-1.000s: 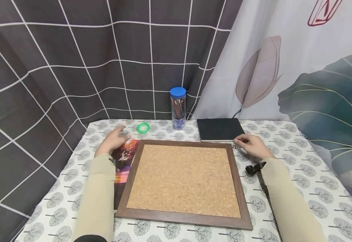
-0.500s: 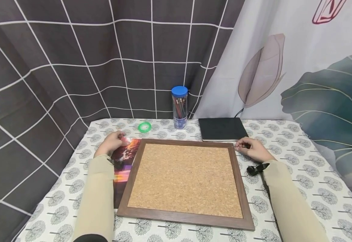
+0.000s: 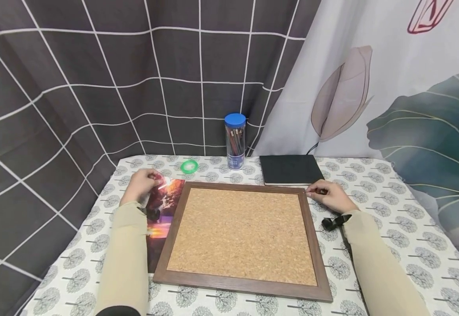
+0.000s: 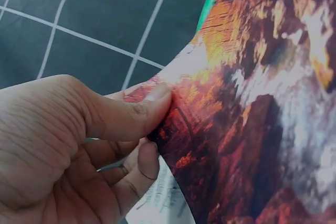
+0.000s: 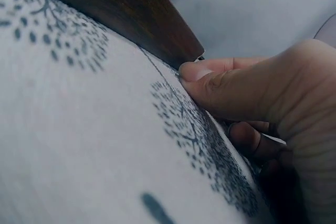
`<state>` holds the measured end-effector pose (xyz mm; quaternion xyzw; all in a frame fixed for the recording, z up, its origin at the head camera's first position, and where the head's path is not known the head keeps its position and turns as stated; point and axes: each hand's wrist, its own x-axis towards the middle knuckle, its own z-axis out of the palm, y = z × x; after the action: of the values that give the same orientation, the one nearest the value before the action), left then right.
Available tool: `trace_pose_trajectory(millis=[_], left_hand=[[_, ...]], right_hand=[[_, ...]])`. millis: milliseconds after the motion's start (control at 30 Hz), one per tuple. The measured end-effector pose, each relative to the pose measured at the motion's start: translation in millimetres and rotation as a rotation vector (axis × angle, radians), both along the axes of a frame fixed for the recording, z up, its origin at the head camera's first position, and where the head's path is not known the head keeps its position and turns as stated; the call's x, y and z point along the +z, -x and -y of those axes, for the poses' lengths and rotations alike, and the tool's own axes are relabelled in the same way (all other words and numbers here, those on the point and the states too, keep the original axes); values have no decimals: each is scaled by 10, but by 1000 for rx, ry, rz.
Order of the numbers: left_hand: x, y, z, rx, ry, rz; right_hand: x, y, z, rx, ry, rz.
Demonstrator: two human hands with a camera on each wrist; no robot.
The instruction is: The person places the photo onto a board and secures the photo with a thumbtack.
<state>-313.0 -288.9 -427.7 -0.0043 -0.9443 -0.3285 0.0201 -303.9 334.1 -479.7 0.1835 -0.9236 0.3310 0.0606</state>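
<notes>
On the left, a glossy, colourful picture sheet (image 3: 164, 206) lies with its right part hidden beneath the framed cork board (image 3: 241, 235). My left hand (image 3: 141, 183) pinches the sheet's far left corner; in the left wrist view the thumb (image 4: 152, 103) lies on top of the bent sheet (image 4: 226, 129), other fingers curl below. My right hand (image 3: 330, 194) is at the board's far right corner. In the right wrist view its thumb tip (image 5: 193, 72) meets the brown frame's corner (image 5: 178, 43) near the cloth; whether the fingers pinch the frame is not clear.
Behind the board stand a green tape roll (image 3: 189, 166), a clear blue-lidded tube of pencils (image 3: 235, 142) and a flat black notebook-like object (image 3: 290, 170). Tree-patterned cloth (image 3: 75, 263) covers the table. A dark grid curtain (image 3: 134, 87) and a pale curtain (image 3: 292, 101) hang behind.
My left hand has come down from above the sheet's far corner and now pinches it, drawing that corner slightly up. My right hand has moved in closer to the frame's corner, its fingers drawn together.
</notes>
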Motion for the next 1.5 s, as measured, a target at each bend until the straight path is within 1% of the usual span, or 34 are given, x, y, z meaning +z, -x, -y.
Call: trace_pose_trajectory(millis=[133, 267, 367, 500, 633, 800, 933, 1033, 1133, 1267, 1400, 1500], left_hand=[[50, 12, -8, 41, -8, -50], [100, 8, -37, 54, -5, -75], [129, -5, -65, 42, -8, -74], [160, -31, -89, 44, -19, -59], [195, -38, -92, 48, -13, -73], [238, -42, -82, 46, -8, -83], [289, -76, -79, 36, -1, -82], [371, -110, -83, 28, 5, -103], [468, -137, -95, 30, 17, -143], [575, -178, -136, 35, 31, -207], [684, -250, -189, 61, 37, -251], [771, -302, -208, 100, 41, -303]], right_hand=[[-10, -8, -4, 3, 1, -15], [-30, 12, -22, 3, 13, -25], [-56, 25, -40, 3, 11, -29], [-76, 24, -52, 7, 17, -20], [-68, 30, -45, 4, 43, -9], [-43, 34, -24, -28, 54, 14], [-28, 22, -13, -54, 54, 20], [-11, 23, -6, -90, 66, 6], [20, 19, 10, -135, 73, -16], [52, -10, 38, -159, 86, -59], [94, -30, 70, -185, 100, -79], [183, -48, 123, -204, 115, -79]])
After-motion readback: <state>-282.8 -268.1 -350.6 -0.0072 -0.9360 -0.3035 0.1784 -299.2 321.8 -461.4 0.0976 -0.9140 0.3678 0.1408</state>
